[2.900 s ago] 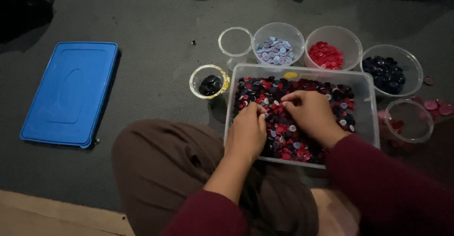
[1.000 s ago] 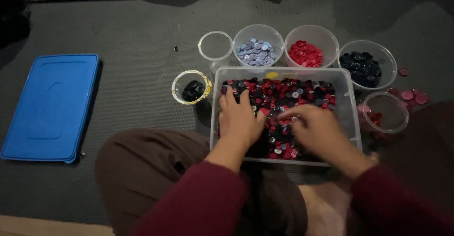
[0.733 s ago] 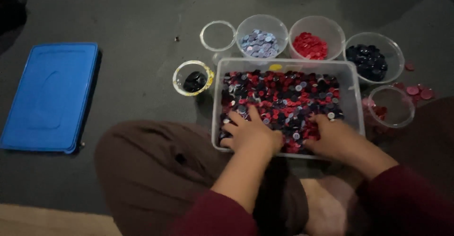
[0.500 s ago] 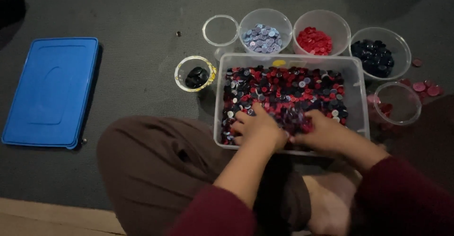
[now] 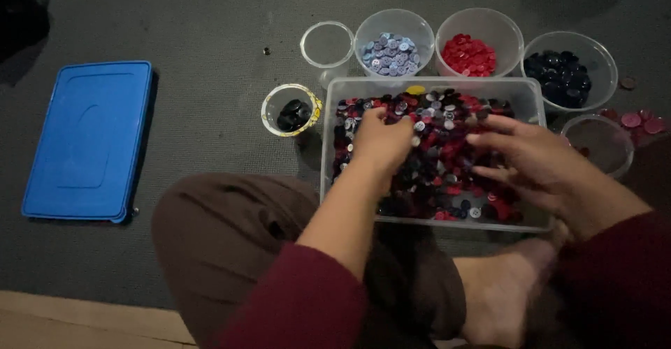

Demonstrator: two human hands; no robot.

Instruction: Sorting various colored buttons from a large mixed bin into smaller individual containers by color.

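Buttons (image 5: pixel 447 153), mixed red, dark and pale, fill the clear rectangular tub (image 5: pixel 328 139) that sits on the grey floor mat (image 5: pixel 210 48) in front of the seated person's crossed legs. Both hands are inside it. Half a second ago they lay close together at the tub's near edge; now they have moved up and apart. The left hand (image 5: pixel 381 139) rests palm down on the heap near the tub's far left part, fingers curled into the buttons; whether it grips any cannot be told. The right hand (image 5: pixel 538 160) hovers over the right half, open, with fingers spread and pointing left.

Beyond the tub's far edge stand round clear cups: an empty cup (image 5: pixel 327 43), a cup of pale blue buttons (image 5: pixel 393 50), a cup of red buttons (image 5: pixel 470 54) and a cup of dark buttons (image 5: pixel 563 76). A small cup (image 5: pixel 290 110) with black pieces stands just left of the tub. A blue lid (image 5: pixel 89 139) lies well apart at the mat's left side, unmoved.
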